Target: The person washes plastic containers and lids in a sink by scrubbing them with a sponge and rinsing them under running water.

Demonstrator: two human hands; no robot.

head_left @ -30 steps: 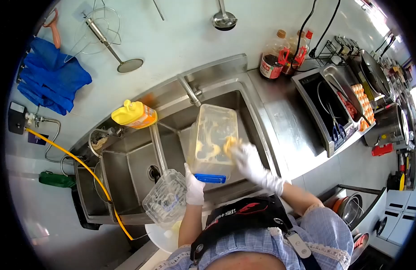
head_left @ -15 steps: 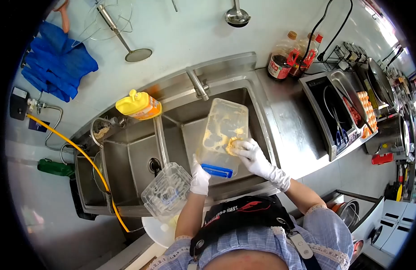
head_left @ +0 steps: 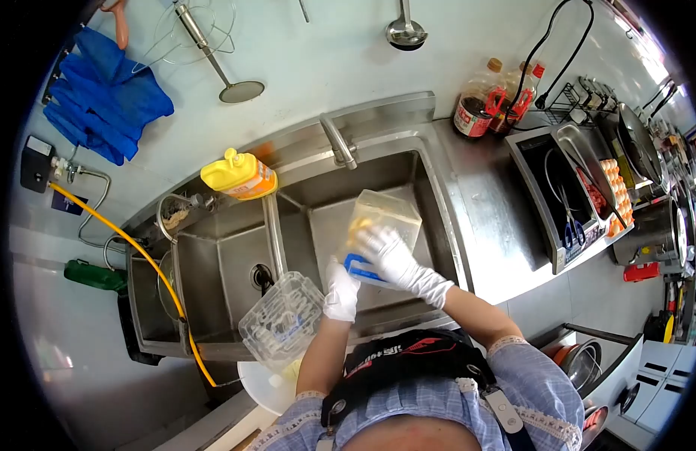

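Observation:
A clear plastic container [head_left: 395, 213] with a blue latch [head_left: 358, 264] on its near side is tilted over the right sink basin [head_left: 325, 225]. My gloved left hand [head_left: 340, 292] grips its near left edge, thumb upward. On the container's upper face lies my gloved right hand [head_left: 385, 252], smeared by motion. A bit of the yellow sponge [head_left: 358, 224] shows at its fingertips; the rest is covered by the hand. Left of my left hand, a second clear plastic container [head_left: 282, 312] rests on the sink's front edge.
A yellow detergent jug [head_left: 242, 177] stands on the sink's back ledge beside the faucet [head_left: 339, 141]. A yellow hose [head_left: 148, 263] crosses the left side. Sauce bottles [head_left: 476, 105] and a cooker [head_left: 551, 195] with scissors [head_left: 570, 225] occupy the right counter. Below sits a white bowl [head_left: 257, 387].
My right hand has swept left across the container with the sponge. The container has tipped, so its far end looks shorter and lower. My left hand keeps its hold.

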